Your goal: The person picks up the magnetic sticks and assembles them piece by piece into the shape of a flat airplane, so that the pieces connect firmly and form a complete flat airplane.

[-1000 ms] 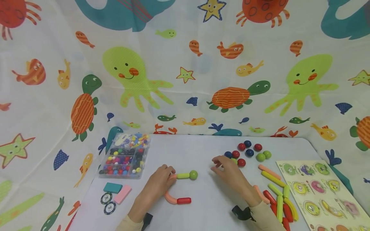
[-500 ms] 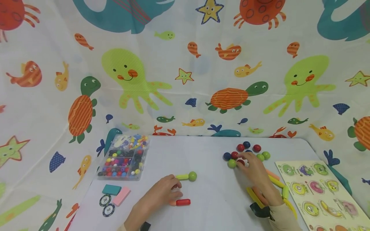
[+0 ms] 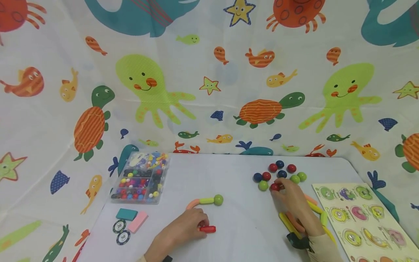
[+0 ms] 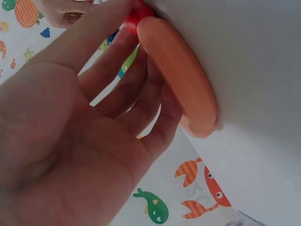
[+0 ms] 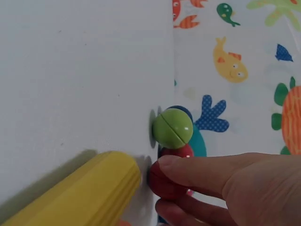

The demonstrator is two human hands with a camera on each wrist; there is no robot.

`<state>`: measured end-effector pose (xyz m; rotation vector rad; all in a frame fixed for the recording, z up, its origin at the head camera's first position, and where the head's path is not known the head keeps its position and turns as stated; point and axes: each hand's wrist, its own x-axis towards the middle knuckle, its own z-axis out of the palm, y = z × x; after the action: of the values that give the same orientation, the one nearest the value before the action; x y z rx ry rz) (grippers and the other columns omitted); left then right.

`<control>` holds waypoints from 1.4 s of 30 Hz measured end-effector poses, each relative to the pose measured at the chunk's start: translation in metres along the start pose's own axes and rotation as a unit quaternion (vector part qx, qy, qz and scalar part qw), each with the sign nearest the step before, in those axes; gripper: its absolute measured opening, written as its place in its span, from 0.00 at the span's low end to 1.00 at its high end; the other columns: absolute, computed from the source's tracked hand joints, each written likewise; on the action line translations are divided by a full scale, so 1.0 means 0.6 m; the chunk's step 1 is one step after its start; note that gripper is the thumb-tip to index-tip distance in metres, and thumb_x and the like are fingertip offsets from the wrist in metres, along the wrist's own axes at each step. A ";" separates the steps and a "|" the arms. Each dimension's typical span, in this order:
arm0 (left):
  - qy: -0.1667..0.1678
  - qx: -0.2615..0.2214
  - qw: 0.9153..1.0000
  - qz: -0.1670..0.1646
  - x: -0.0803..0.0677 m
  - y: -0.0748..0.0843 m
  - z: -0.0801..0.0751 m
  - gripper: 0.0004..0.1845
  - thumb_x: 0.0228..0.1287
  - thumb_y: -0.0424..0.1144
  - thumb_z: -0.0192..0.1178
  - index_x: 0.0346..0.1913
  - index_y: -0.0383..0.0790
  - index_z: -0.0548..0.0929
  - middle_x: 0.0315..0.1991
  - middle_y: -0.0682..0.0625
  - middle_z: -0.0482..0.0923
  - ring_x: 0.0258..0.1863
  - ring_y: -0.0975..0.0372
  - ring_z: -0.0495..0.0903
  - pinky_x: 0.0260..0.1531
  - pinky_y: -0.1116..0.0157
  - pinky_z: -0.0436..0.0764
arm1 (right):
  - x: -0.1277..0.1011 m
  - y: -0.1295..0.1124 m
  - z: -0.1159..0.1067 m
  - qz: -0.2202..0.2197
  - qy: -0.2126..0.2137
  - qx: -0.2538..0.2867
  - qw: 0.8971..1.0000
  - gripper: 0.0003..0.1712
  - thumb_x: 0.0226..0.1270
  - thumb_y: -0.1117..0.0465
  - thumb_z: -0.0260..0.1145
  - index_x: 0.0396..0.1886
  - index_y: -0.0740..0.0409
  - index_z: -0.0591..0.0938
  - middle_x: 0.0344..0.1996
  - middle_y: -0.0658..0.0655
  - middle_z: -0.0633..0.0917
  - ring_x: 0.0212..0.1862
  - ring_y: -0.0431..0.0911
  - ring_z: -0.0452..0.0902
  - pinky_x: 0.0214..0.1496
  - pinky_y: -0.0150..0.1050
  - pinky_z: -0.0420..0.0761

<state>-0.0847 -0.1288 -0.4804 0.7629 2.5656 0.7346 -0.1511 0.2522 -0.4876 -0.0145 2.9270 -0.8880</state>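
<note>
My left hand point(image 3: 188, 225) pinches a short red stick point(image 3: 208, 229) between thumb and fingers. Beside those fingers a curved orange piece point(image 4: 183, 75) lies on the table in the left wrist view. It curves up to a light green stick point(image 3: 206, 200) with a green ball point(image 3: 218, 199) at its far end. My right hand point(image 3: 292, 198) pinches a dark red ball point(image 5: 164, 181) between thumb and fingers, low at the table surface. Right by it sit a green ball point(image 5: 173, 128) and another red ball point(image 3: 266, 176).
Several red, blue and green balls point(image 3: 291, 168) stand behind the right hand. Under the right forearm lie coloured sticks, including a yellow one point(image 5: 89, 193). A fruit picture board point(image 3: 347, 203) is at the right. A bead box point(image 3: 157, 198), teal and pink blocks and round chips occupy the left.
My right hand has reached right to the balls and taken hold of a red one. My left hand has slid down from the orange curve to the red stick.
</note>
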 end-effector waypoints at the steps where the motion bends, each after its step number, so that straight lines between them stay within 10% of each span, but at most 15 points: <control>1: -0.002 0.000 1.000 -0.005 0.000 0.000 0.000 0.08 0.56 0.39 0.75 0.37 0.50 0.87 0.29 0.63 0.74 0.29 0.73 0.68 0.33 0.74 0.72 | -0.002 0.001 0.000 0.004 -0.003 -0.001 1.000 0.24 0.66 0.58 0.73 0.60 0.57 0.79 0.48 0.58 0.83 0.52 0.52 0.77 0.57 0.54 0.81; 10: 0.001 -0.016 1.000 -0.024 -0.005 -0.001 -0.004 0.07 0.59 0.39 0.74 0.37 0.50 0.86 0.31 0.63 0.75 0.30 0.73 0.69 0.35 0.72 0.73 | -0.029 -0.018 0.012 0.040 -0.050 -0.001 0.998 0.25 0.62 0.54 0.76 0.57 0.53 0.80 0.44 0.52 0.83 0.47 0.47 0.76 0.54 0.48 0.83; 20: 0.005 -0.028 1.000 -0.013 -0.005 -0.005 -0.012 0.07 0.58 0.38 0.74 0.38 0.48 0.86 0.30 0.61 0.75 0.30 0.72 0.68 0.34 0.72 0.73 | -0.057 -0.088 0.063 -0.037 -0.076 0.016 0.996 0.19 0.58 0.59 0.78 0.47 0.51 0.82 0.37 0.46 0.81 0.42 0.41 0.76 0.51 0.42 0.83; 29: 0.013 0.005 1.000 0.006 -0.006 -0.007 -0.012 0.08 0.58 0.38 0.74 0.38 0.49 0.86 0.30 0.62 0.74 0.30 0.73 0.67 0.33 0.73 0.72 | -0.084 -0.150 0.113 -0.150 -0.168 0.037 0.974 0.19 0.60 0.52 0.77 0.48 0.47 0.81 0.38 0.41 0.80 0.42 0.36 0.75 0.48 0.33 0.82; 42: 0.033 0.012 0.999 0.020 -0.011 -0.008 -0.013 0.08 0.57 0.38 0.75 0.37 0.48 0.86 0.30 0.61 0.75 0.31 0.73 0.67 0.35 0.74 0.71 | -0.100 -0.190 0.151 -0.188 -0.199 0.078 0.959 0.18 0.60 0.49 0.77 0.46 0.43 0.80 0.36 0.38 0.79 0.39 0.33 0.74 0.45 0.28 0.79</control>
<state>-0.0848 -0.1391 -0.4757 0.8123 2.6303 0.7545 -0.0858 0.1091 -0.4947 -0.6755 2.5064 -1.0184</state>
